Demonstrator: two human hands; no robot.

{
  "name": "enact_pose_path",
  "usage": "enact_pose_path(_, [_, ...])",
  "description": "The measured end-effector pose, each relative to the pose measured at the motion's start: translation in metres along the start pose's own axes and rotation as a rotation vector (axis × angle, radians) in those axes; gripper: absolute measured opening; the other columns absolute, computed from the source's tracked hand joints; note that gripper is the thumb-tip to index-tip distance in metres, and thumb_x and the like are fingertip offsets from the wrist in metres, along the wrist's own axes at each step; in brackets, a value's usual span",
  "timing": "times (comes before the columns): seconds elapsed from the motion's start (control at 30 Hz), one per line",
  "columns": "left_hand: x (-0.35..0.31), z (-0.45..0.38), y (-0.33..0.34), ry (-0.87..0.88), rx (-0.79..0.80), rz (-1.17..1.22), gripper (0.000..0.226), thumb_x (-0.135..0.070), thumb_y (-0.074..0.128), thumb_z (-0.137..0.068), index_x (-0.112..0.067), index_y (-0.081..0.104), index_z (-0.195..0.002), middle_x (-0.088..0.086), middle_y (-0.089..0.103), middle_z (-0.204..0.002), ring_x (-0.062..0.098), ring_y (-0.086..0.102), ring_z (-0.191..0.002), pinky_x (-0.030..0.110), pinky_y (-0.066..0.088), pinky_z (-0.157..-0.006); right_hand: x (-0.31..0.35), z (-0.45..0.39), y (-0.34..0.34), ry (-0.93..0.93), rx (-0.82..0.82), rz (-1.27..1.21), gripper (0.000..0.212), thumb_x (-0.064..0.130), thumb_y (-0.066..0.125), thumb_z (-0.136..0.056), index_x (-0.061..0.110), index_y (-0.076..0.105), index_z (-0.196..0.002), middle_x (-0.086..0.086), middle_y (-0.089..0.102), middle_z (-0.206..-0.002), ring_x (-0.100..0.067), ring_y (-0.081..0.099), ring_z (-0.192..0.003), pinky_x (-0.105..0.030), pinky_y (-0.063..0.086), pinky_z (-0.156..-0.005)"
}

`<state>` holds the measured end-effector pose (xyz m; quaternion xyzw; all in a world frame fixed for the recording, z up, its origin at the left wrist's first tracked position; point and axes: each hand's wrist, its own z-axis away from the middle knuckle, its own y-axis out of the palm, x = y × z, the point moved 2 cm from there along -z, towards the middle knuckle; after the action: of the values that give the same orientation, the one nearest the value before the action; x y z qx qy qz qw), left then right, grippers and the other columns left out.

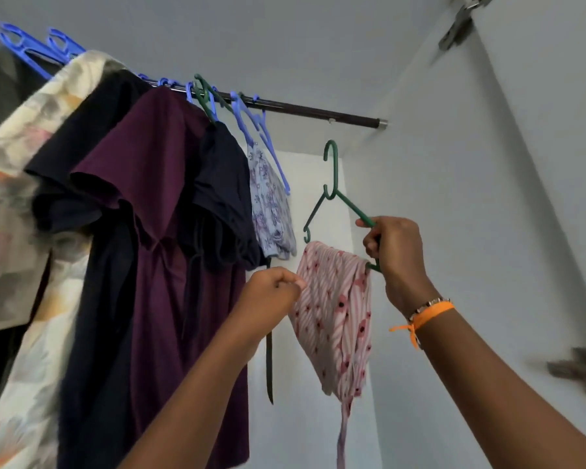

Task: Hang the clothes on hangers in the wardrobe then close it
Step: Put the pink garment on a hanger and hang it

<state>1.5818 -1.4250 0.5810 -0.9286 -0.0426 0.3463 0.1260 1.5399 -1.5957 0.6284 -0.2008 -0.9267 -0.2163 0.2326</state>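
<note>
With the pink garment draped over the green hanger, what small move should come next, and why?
Probably lift the green hanger so its hook catches the rail. The right hand grips its shoulder, the pink floral garment already drapes over its bar, and the left hand pinches the cloth's edge. The hook hangs free below the rail, where a bare stretch lies right of the blue hangers.

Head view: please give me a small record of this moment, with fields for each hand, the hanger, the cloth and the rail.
right hand: grips the right end of the green hanger
left hand: pinches the edge of the pink patterned cloth
green hanger: held below the rail, hook not yet on it
pink patterned cloth: draped over the hanger's lower bar
rail: carries other garments on blue and green hangers, at the left
</note>
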Motion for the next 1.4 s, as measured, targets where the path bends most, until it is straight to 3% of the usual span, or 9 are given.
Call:
enact_pose_path(0.17, [0.0, -0.075, 0.006, 0.092, 0.001, 0.007, 0.013, -0.013, 0.055, -0.091, -0.021, 0.064, -0.095, 0.001, 0.061, -0.085, 0.019, 0.061, -0.085, 0.037, 0.05, -0.092, -0.006, -0.095, 0.056, -0.156, -0.036, 0.032, 0.03, 0.01, 0.042, -0.085, 0.008, 0.062, -0.063, -0.002, 0.053, -0.052, -0.025, 0.049, -0.063, -0.039, 0.037, -0.066])
enact_pose_path(0.3, [-0.008, -0.117, 0.006, 0.146, -0.045, -0.027, 0.016, -0.013, 0.052, -0.092, -0.021, 0.06, -0.104, 0.007, 0.062, -0.094, 0.03, 0.064, -0.099, 0.041, 0.051, -0.091, -0.004, -0.159, 0.095, -0.239, -0.024, 0.104, 0.034, 0.017, 0.041, -0.09, -0.008, 0.061, -0.1, -0.017, 0.057, -0.088, -0.028, 0.053, -0.083, -0.047, 0.049, -0.088])
enact_pose_path(0.53, [-0.029, -0.179, -0.006, 0.205, -0.097, -0.076, 0.02, -0.018, 0.054, -0.094, -0.018, 0.057, -0.114, 0.006, 0.063, -0.111, 0.027, 0.061, -0.109, 0.042, 0.048, -0.098, 0.012, -0.238, 0.134, -0.296, -0.067, 0.143, 0.024, 0.015, 0.045, -0.088, -0.001, 0.063, -0.089, -0.017, 0.064, -0.096, -0.037, 0.06, -0.093, -0.041, 0.046, -0.076])
enact_pose_path(0.63, [-0.031, -0.194, -0.011, 0.22, -0.111, -0.088, 0.022, -0.021, 0.055, -0.094, -0.017, 0.057, -0.116, 0.003, 0.062, -0.11, 0.02, 0.06, -0.107, 0.04, 0.047, -0.1, 0.011, -0.262, 0.142, -0.264, -0.021, 0.132, 0.017, 0.017, 0.045, -0.085, 0.006, 0.057, -0.08, -0.012, 0.059, -0.091, -0.031, 0.058, -0.087, -0.041, 0.047, -0.077])
enact_pose_path(0.73, [-0.027, -0.202, -0.014, 0.226, -0.118, -0.097, 0.024, -0.021, 0.055, -0.094, -0.017, 0.057, -0.118, 0.002, 0.061, -0.111, 0.018, 0.06, -0.107, 0.039, 0.046, -0.101, 0.007, -0.272, 0.148, -0.175, 0.05, 0.036, 0.028, 0.025, 0.04, -0.067, 0.007, 0.056, -0.081, -0.014, 0.059, -0.084, -0.025, 0.05, -0.066, -0.03, 0.037, -0.054])
enact_pose_path(0.8, [-0.022, -0.203, -0.016, 0.226, -0.127, -0.108, 0.023, -0.019, 0.055, -0.094, -0.018, 0.057, -0.117, 0.005, 0.061, -0.113, 0.024, 0.06, -0.109, 0.039, 0.048, -0.099, 0.011, -0.256, 0.152, -0.125, 0.122, -0.049, 0.008, 0.014, 0.041, -0.074, 0.01, 0.045, -0.068, -0.01, 0.051, -0.066, -0.018, 0.037, -0.045, -0.022, 0.025, -0.046])
enact_pose_path(0.9, [-0.015, -0.205, -0.017, 0.242, -0.143, -0.132, 0.03, -0.019, 0.054, -0.095, -0.018, 0.054, -0.125, 0.0, 0.058, -0.12, 0.021, 0.058, -0.112, 0.037, 0.047, -0.097, 0.019, -0.239, 0.167, -0.063, 0.287, -0.145, 0.023, 0.001, 0.038, -0.085, 0.012, 0.04, -0.065, -0.005, 0.041, -0.057, -0.01, 0.028, -0.038, -0.018, 0.033, -0.043])
enact_pose_path(1.07, [-0.01, -0.202, -0.013, 0.276, -0.145, -0.266, 0.048, -0.023, 0.053, -0.094, -0.023, 0.038, -0.14, -0.004, 0.039, -0.145, 0.014, 0.043, -0.126, 0.027, 0.037, -0.098, 0.024, -0.225, 0.187, -0.012, 0.429, -0.201, 0.023, -0.003, 0.037, -0.091, 0.005, 0.045, -0.07, -0.009, 0.046, -0.06, -0.011, 0.035, -0.048, -0.022, 0.053, -0.048])
enact_pose_path(1.4, [-0.001, -0.172, -0.017, 0.266, -0.145, -0.309, 0.045, -0.021, 0.053, -0.095, -0.021, 0.042, -0.139, -0.001, 0.038, -0.146, 0.01, 0.042, -0.125, 0.023, 0.033, -0.093, -0.013, -0.186, 0.171, -0.034, 0.522, -0.214, 0.018, 0.024, 0.045, -0.096, 0.016, 0.056, -0.107, -0.003, 0.052, -0.114, -0.02, 0.047, -0.103, -0.036, 0.044, -0.087])
